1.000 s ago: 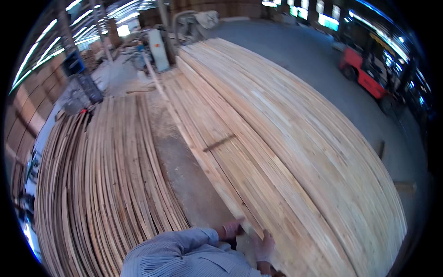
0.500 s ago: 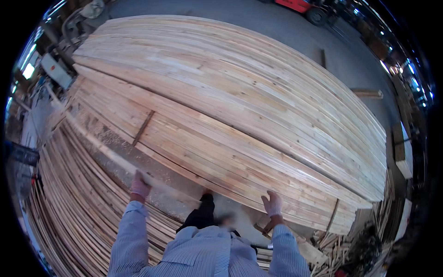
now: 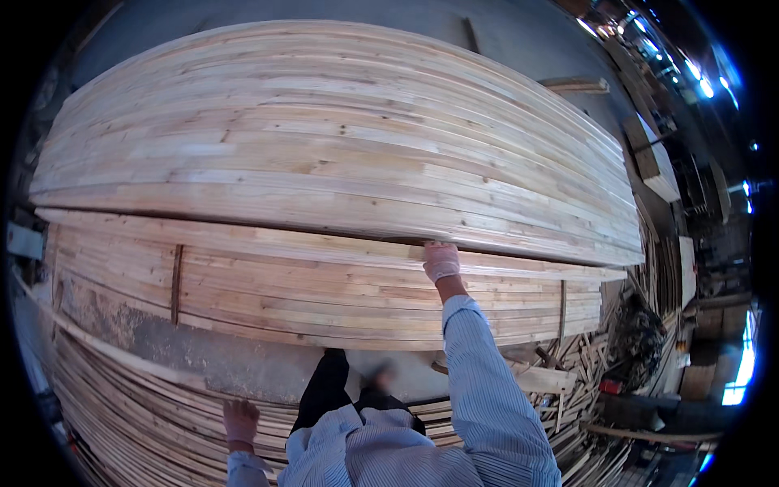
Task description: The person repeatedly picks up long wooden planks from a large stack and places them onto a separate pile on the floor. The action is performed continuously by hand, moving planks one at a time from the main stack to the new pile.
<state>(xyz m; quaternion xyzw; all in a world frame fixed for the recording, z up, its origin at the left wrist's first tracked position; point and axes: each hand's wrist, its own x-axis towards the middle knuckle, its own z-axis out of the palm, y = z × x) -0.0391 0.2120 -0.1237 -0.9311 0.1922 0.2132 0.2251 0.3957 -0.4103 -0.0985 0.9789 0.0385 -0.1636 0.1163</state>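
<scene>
My right hand (image 3: 441,261), in a thin pale glove, reaches forward over the nearer, lower wood stack. Its fingers curl over the far edge of a long light plank (image 3: 324,244) on top, beside the dark gap before the larger stack. My left hand (image 3: 241,420) hovers low over a pile of long thin strips (image 3: 162,414), fingers stretched forward with nothing seen in them. Next to it, the end of one pale strip (image 3: 122,354) lies along the pile's far side.
A large stack of jointed boards (image 3: 341,122) fills the far side. Two crosswise sticks, one at left (image 3: 177,284) and one at right (image 3: 563,310), lie on the lower stack. Scrap wood (image 3: 568,365) is heaped at right. Sawdust covers the narrow floor strip (image 3: 243,357) by my feet.
My left hand has let go of the pale strip, which now rests on the pile. The right hand has moved forward onto the plank and closed on its edge. The view has turned right.
</scene>
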